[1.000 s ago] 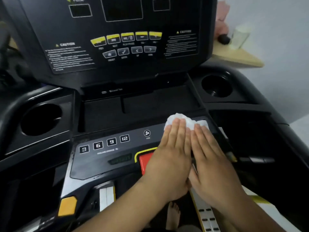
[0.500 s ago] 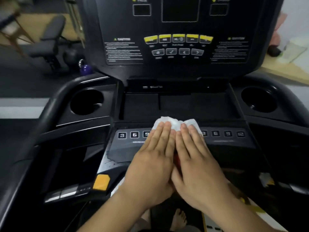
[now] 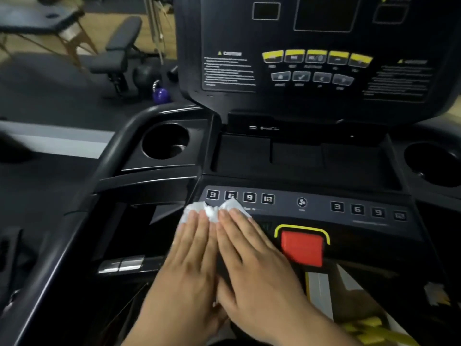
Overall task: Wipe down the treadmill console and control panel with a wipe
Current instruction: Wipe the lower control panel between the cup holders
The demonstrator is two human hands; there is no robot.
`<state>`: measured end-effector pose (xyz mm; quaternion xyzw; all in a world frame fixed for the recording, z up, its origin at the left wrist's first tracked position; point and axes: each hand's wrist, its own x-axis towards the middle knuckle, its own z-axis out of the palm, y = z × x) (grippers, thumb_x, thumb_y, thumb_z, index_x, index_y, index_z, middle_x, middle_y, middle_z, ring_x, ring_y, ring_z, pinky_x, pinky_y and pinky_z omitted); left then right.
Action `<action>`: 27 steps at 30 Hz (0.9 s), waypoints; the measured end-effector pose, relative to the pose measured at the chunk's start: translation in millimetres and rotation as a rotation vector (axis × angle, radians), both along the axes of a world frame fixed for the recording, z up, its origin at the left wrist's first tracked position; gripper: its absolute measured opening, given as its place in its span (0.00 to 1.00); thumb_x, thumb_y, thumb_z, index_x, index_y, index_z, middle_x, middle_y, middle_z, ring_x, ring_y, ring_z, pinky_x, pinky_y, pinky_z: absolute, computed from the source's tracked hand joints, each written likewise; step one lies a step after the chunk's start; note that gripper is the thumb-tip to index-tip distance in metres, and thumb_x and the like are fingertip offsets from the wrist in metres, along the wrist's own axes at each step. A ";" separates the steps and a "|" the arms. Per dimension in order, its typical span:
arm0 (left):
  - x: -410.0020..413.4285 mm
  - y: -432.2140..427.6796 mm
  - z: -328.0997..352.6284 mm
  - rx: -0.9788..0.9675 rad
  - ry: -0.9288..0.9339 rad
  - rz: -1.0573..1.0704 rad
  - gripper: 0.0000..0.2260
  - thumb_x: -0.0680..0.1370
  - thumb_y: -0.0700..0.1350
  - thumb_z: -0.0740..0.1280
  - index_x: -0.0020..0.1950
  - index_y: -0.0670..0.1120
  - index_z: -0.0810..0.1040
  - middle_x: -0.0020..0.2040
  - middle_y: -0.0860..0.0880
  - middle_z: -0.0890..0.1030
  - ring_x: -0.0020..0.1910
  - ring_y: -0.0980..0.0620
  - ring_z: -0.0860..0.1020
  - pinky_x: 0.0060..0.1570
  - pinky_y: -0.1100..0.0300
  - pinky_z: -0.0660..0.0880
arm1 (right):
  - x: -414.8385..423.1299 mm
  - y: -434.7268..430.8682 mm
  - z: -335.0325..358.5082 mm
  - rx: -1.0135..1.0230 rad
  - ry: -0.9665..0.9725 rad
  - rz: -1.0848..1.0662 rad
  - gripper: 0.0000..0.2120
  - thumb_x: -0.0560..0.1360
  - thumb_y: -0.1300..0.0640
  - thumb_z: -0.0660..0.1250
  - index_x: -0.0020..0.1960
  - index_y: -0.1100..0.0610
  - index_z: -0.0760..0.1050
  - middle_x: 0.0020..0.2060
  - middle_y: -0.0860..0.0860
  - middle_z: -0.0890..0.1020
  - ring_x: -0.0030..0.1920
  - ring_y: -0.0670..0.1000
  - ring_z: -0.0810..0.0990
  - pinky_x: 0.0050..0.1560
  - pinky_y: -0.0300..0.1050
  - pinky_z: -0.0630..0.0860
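**Entry: white wipe, left end of the control panel**

The crumpled white wipe (image 3: 214, 213) is lying on the control panel (image 3: 316, 214) at its left end, just below the left row of number keys (image 3: 240, 196). Both hands are pressing it down. The left hand (image 3: 192, 255) and the right hand (image 3: 252, 265) are lying side by side, fingers straight and close together, fingertips on the wipe, nothing pinched.

The panel's long axis is running left to right across the view. From the hands, the rest of it is stretching away to the right: the fan key (image 3: 301, 203), the right row of number keys (image 3: 368, 211), and the red stop button (image 3: 301, 248) just beside the right hand. The right hand is sitting nearer that stretch.

Judgement: the coming stroke is probably calling for a rightward sweep along that axis. The upright console (image 3: 311, 71) is standing farther off, above and beyond the fingertips.
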<state>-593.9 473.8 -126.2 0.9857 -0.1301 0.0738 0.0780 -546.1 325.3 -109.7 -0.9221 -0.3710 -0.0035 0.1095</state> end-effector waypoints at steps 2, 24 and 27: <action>9.2 -25.5 -1.2 0.040 -0.001 -0.050 0.39 0.69 0.51 0.64 0.74 0.30 0.60 0.74 0.30 0.62 0.75 0.30 0.58 0.69 0.39 0.60 | 1.9 -24.4 3.5 0.003 0.001 -0.056 0.34 0.74 0.45 0.56 0.76 0.61 0.62 0.77 0.55 0.61 0.78 0.53 0.55 0.74 0.49 0.52; 33.3 -156.1 -7.6 0.275 -0.126 -0.328 0.22 0.83 0.38 0.43 0.71 0.29 0.64 0.71 0.28 0.66 0.71 0.30 0.66 0.66 0.38 0.70 | -18.4 -160.4 -18.7 0.028 -0.097 -0.381 0.36 0.72 0.49 0.60 0.75 0.66 0.62 0.77 0.60 0.60 0.78 0.58 0.55 0.73 0.55 0.57; 35.3 -181.2 -11.9 0.246 -0.114 -0.364 0.22 0.81 0.39 0.49 0.72 0.29 0.64 0.71 0.27 0.65 0.71 0.29 0.64 0.65 0.37 0.69 | -24.4 -181.8 -19.9 0.058 -0.061 -0.442 0.36 0.71 0.50 0.61 0.75 0.65 0.63 0.76 0.59 0.61 0.78 0.57 0.56 0.73 0.55 0.59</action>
